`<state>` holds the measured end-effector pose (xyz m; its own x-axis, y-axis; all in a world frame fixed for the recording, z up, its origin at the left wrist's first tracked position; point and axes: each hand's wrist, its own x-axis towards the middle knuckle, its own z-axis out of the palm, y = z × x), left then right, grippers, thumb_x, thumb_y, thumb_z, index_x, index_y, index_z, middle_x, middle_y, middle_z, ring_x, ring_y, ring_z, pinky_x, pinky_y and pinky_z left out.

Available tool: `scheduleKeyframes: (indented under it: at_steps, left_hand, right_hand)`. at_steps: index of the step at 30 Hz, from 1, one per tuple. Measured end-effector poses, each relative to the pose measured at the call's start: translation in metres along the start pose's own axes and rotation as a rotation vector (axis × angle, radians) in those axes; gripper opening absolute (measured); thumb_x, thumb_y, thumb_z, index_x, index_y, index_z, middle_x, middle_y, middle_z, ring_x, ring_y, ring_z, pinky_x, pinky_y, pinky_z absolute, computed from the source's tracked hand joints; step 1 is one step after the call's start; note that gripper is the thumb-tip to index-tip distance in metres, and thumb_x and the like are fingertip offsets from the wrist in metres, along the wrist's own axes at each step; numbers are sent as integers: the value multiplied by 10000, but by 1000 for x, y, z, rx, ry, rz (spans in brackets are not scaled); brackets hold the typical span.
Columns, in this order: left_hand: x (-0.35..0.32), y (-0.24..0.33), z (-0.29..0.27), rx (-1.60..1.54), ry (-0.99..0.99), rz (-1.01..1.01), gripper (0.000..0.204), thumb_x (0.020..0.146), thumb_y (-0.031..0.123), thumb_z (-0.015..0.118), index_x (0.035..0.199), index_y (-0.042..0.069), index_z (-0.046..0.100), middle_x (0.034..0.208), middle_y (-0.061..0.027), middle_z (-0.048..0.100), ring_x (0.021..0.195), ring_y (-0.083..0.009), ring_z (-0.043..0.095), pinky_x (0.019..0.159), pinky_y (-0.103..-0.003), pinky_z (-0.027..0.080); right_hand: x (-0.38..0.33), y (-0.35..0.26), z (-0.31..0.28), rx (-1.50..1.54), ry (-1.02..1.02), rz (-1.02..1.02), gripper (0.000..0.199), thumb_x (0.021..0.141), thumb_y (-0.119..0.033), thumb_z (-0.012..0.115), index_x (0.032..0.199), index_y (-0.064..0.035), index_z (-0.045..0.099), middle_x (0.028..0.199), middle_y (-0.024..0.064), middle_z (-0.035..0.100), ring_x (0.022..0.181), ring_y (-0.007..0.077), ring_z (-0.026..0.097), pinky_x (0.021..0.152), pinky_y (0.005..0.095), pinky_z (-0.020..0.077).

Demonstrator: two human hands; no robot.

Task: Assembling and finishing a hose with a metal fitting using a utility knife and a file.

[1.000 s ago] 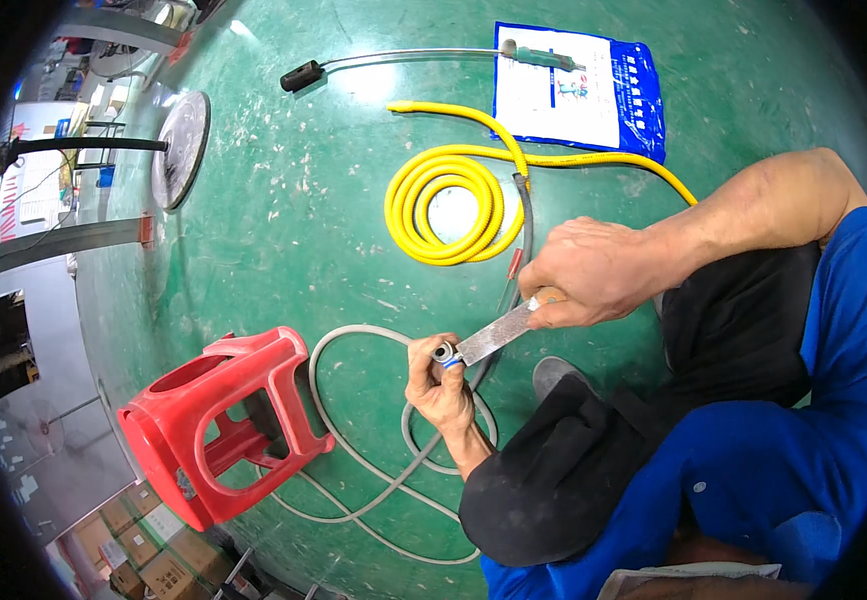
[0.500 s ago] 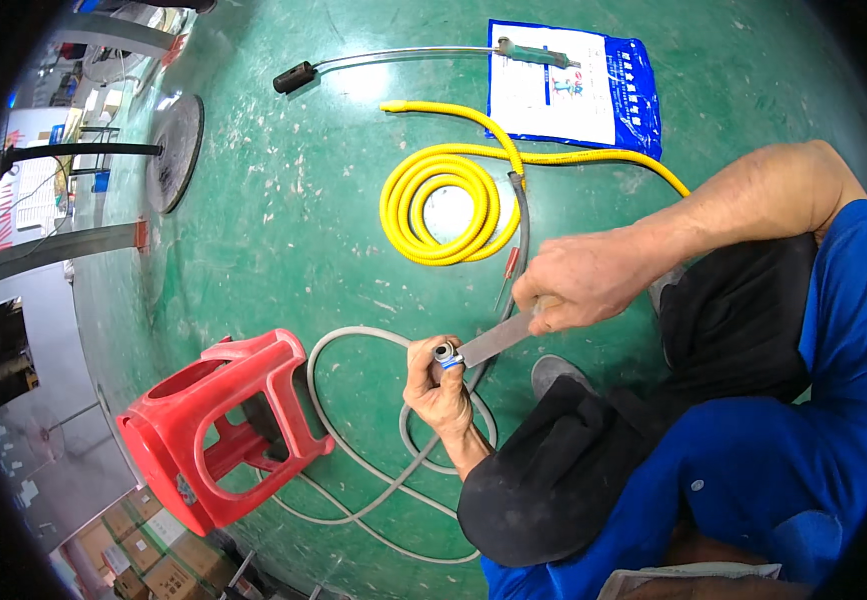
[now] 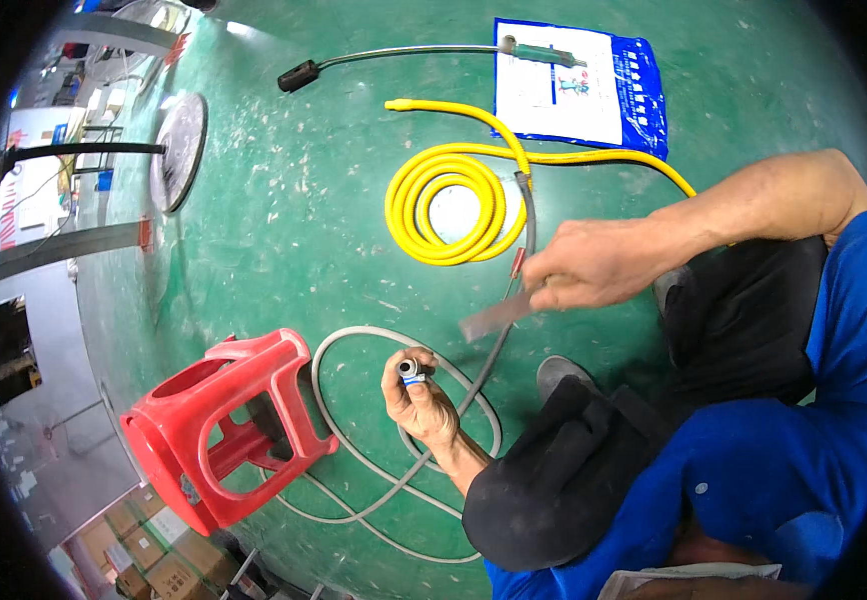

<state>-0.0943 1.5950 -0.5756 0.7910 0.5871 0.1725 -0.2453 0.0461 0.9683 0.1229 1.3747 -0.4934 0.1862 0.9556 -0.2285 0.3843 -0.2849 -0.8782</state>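
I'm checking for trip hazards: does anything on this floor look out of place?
The grey hose sprawls in loose, crossing loops between the red stool and the person's shoe; it looks untidy compared with the neatly coiled yellow hose and might catch a foot.

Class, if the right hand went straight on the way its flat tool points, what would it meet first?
Probably the left hand, near the round metal fitting it holds: the flat tool in the right hand points that way. Depth is unclear, so it could pass above or below.
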Motion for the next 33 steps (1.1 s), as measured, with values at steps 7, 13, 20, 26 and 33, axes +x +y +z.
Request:
scheduleKeyframes:
  at_steps: [7,13,20,26,33]
  left_hand:
    - [0,13,14,-122,-35,-82,430,965,410,585,1187,50,505,840,-146,594,673,-186,559,542,-267,448]
    - [6,4,32,-171,-38,-319,353,953,380,617,1028,63,482,850,-135,601,593,-178,538,497,-257,431]
    - [5,4,68,-58,-280,-454,274,930,175,666,905,73,413,866,-70,527,617,-120,509,526,-257,449]
    - [-4,5,79,28,-377,-555,288,922,190,696,895,82,430,823,-11,505,654,-83,452,567,-232,390]
    - [-7,6,74,579,-590,-349,289,928,235,655,833,24,481,655,-72,530,562,-178,500,550,-298,439]
  right_hand:
    - [-20,64,25,161,-306,343,306,966,-281,558,982,18,620,826,170,679,764,338,663,700,413,522]
    - [-43,115,32,-165,-274,151,537,908,-365,640,1260,19,512,1019,223,676,924,338,666,792,434,535]
    - [13,14,14,74,-162,-191,615,855,-403,708,1241,25,492,924,246,683,800,383,679,719,465,538]
    - [12,4,29,-268,-225,-148,341,895,-318,586,873,21,573,666,240,628,647,438,636,585,513,519]
    - [11,11,35,-333,-282,-132,324,868,-262,557,799,50,611,685,251,634,654,427,638,610,494,525]
